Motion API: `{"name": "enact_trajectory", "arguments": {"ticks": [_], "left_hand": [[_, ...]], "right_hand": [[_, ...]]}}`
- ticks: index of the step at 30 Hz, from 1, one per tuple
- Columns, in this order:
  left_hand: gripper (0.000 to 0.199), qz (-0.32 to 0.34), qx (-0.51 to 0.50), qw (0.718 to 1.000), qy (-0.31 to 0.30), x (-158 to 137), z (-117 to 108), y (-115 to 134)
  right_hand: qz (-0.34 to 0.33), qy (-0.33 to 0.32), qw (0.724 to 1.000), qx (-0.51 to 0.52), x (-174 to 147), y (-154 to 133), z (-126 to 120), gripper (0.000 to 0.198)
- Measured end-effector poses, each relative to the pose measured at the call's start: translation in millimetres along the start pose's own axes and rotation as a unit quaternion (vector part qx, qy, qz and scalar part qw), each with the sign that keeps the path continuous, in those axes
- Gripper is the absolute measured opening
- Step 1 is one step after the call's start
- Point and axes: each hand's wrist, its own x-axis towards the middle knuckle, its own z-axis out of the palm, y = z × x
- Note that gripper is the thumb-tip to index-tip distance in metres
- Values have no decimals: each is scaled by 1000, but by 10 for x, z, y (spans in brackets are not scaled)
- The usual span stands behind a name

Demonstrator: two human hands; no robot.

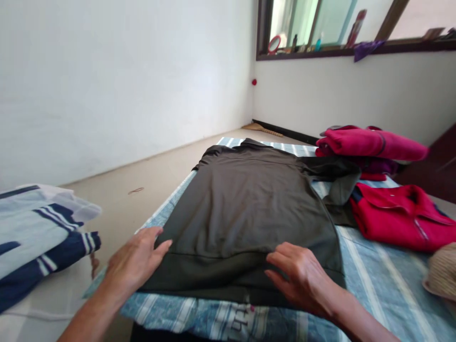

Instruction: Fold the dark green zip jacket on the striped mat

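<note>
A dark olive-grey long-sleeved jacket (245, 204) lies spread on a blue-and-white striped cloth (377, 280), its collar at the far end and its hem towards me. One sleeve (337, 175) is bent out to the right; the left sleeve is mostly hidden. My left hand (137, 259) is at the jacket's lower left edge, thumb and fingers apart, holding nothing. Over the hem on the right is my right hand (299, 275), its fingers curved and slightly spread above the fabric. Whether its fingertips touch the cloth I cannot tell.
A folded red garment (402, 216) lies to the right, with a pile of folded pink clothes (374, 142) behind it. A beige knitted item (443, 270) sits at the right edge. White-and-navy clothing (42, 237) lies at the left. Walls (124, 71) rise behind.
</note>
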Motion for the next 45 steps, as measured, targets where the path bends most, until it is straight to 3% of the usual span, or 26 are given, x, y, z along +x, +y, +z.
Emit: {"name": "enact_trajectory", "arguments": {"ticks": [3, 5, 9, 12, 26, 34, 41, 45], "left_hand": [[46, 109, 3, 994, 8, 181, 165, 334], [48, 148, 5, 989, -6, 316, 329, 496], [48, 153, 69, 986, -2, 475, 645, 576], [50, 148, 109, 983, 5, 473, 762, 537], [53, 128, 153, 978, -54, 406, 655, 662], [47, 102, -4, 995, 19, 765, 657, 654], [42, 103, -13, 993, 47, 796, 727, 521], [41, 105, 12, 994, 40, 774, 773, 500]], "right_hand": [[24, 13, 999, -41, -443, 129, -26, 11], [29, 29, 996, -79, -660, 207, -30, 14], [16, 50, 988, -143, -889, 313, -22, 24], [19, 59, 983, -173, -925, 316, -30, 32], [-2, 61, 961, -269, -1106, 303, -116, 40], [-16, 68, 959, -273, -1114, 304, -148, 44], [67, 67, 974, -206, -1282, 352, -190, 29], [58, 67, 978, -190, -1381, 375, -238, 25]]}}
